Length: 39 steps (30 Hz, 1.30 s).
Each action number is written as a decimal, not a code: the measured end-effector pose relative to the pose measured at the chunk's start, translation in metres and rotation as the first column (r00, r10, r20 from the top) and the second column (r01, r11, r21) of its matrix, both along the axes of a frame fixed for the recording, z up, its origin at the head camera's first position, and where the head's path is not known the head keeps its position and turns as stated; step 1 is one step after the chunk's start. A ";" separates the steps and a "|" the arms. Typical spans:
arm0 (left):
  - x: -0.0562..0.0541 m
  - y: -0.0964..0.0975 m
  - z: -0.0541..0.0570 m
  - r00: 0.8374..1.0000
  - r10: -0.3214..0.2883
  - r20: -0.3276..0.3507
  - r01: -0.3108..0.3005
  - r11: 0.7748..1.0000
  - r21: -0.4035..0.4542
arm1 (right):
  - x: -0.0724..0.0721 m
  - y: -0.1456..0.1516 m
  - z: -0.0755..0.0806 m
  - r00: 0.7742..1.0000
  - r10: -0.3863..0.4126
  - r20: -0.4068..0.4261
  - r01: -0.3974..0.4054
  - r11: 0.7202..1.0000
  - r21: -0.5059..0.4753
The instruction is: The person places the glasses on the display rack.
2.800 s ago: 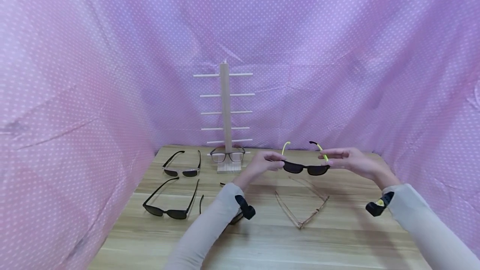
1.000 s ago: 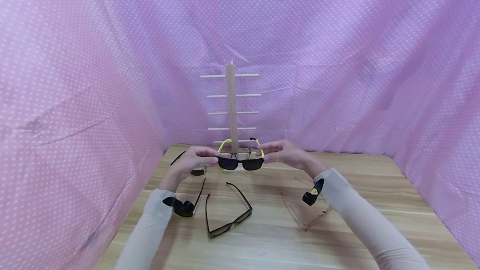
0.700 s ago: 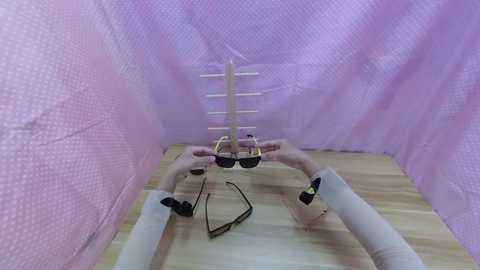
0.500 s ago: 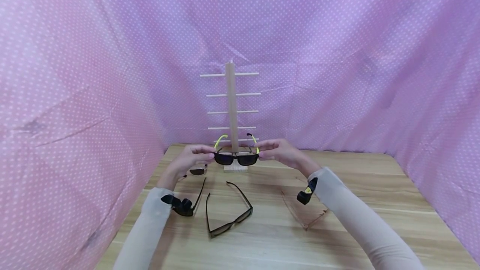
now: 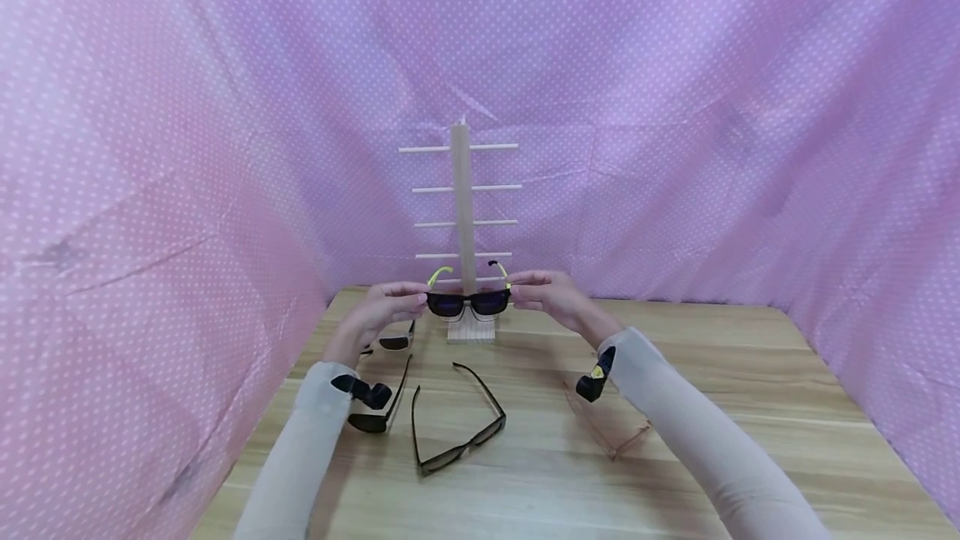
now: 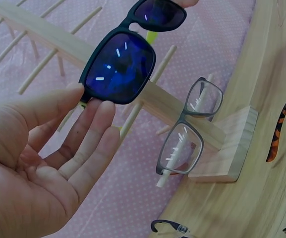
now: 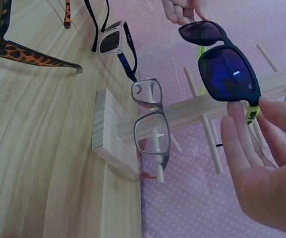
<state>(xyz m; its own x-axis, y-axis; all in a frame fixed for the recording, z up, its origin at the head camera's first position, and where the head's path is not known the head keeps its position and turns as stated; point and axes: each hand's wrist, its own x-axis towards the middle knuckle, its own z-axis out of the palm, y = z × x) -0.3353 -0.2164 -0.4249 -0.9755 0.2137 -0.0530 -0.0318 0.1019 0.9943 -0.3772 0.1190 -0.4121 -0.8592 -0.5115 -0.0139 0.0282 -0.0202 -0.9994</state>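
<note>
Sunglasses with yellow temples [image 5: 469, 298] in mid-air between both hands, just in front of the upright peg stand [image 5: 461, 198] and close to its lower pegs [image 6: 131, 119]. Left hand [image 5: 378, 311] at one hinge corner, pinching with thumb in front and fingers [image 6: 95, 148] behind; right hand [image 5: 558, 302] in a matching pinch at the other. Remaining fingers loosely extended, probably to stay off the lenses [image 6: 120, 67]. Grip on both corners most likely for keeping the frame level and the temples apart, tips directed back toward the stand. Contact between temples and pegs: impossible to tell from these views.

Below, grey-framed clear glasses [image 6: 185, 118] on the lowest peg [image 6: 161, 179], fronts facing outward, presumably for display. Stand near the far edge of the worktop [image 5: 555, 482], left of its middle, perhaps to leave room in front for loose pairs.

Toward the far left corner, white-fronted sunglasses [image 5: 394, 342]; nearer along the left edge, black sunglasses [image 5: 367, 423], both only partly in sight. Toward the near edge, tortoiseshell glasses [image 5: 467, 445]; closer to the right edge, pink-framed glasses [image 5: 615, 452]. Temples unfolded on the tortoiseshell pair, likely for easy lifting.
</note>
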 end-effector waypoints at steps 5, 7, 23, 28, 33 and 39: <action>-0.004 0.006 0.000 0.998 0.059 0.018 -0.060 0.998 0.030 | -0.006 -0.004 -0.005 0.998 -0.050 0.038 0.051 0.998 -0.040; -0.005 0.008 0.000 0.996 0.086 0.026 -0.087 0.995 0.039 | -0.008 -0.006 -0.006 0.996 -0.072 0.055 0.075 0.996 -0.048; -0.017 0.021 0.000 0.960 0.266 0.081 -0.271 0.962 0.046 | -0.013 -0.020 -0.008 0.974 -0.209 0.091 0.211 0.978 -0.003; -0.022 0.026 -0.002 0.950 0.301 0.085 -0.306 0.950 0.060 | -0.015 -0.022 -0.010 0.963 -0.256 0.086 0.257 0.966 0.002; -0.025 0.029 -0.007 0.941 0.325 0.092 -0.334 0.938 0.097 | -0.020 -0.024 -0.013 0.957 -0.282 0.067 0.281 0.960 0.018; -0.025 0.030 -0.010 0.942 0.327 0.072 -0.334 0.930 0.153 | -0.020 -0.025 -0.012 0.951 -0.301 0.063 0.299 0.953 0.038</action>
<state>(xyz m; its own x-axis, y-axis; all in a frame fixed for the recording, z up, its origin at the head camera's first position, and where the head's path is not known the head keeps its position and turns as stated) -0.3604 -0.1866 -0.4345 -0.9897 -0.1111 -0.0898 -0.0808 -0.0826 0.9933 -0.3975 0.0936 -0.4245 -0.9696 -0.2284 -0.0877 0.0925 -0.0104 -0.9957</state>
